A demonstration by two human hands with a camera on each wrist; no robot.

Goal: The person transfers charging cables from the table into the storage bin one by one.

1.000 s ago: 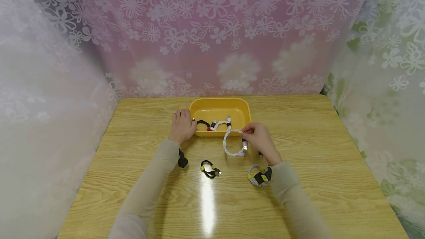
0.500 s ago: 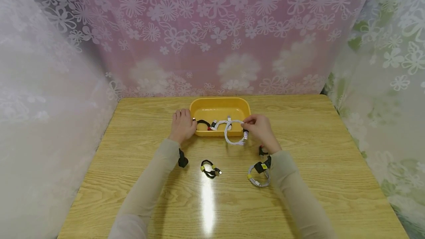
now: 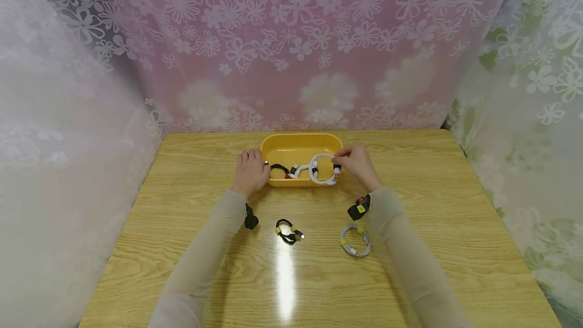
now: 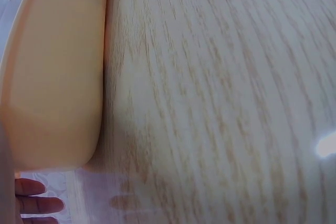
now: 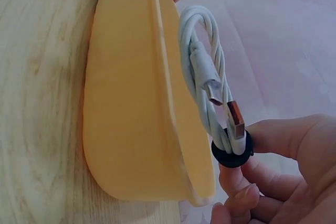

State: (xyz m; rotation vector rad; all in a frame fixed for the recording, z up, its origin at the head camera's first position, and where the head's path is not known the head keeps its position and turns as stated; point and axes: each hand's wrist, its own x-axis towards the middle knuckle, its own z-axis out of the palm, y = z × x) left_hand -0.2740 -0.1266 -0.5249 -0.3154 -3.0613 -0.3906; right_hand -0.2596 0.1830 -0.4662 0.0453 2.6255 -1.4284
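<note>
My right hand (image 3: 360, 163) pinches a coiled white USB cable (image 5: 202, 66) at its black tie, thumb against fingertips. In the head view the coil hangs over the front right part of a yellow plastic container (image 3: 300, 141); the right wrist view shows it above the rim with both plugs visible. My left hand (image 3: 249, 171) grips the container's left end, thumb at the rim and fingers outside. Inside lie a coiled black cable (image 3: 279, 167) with a red part and another white cable (image 3: 300, 169), which the held coil partly overlaps.
On the wooden table (image 3: 191, 277) lie a black coiled cable (image 3: 287, 240) and a grey-white coiled cable (image 3: 368, 240), both with yellow ties. A small black and red item (image 3: 363, 200) is mostly hidden behind the right wrist camera. Floral curtains (image 3: 291, 65) surround the table.
My right hand has moved away from me with the white cable, from in front of the container to over its right part. The left hand and the container have stayed in place.
</note>
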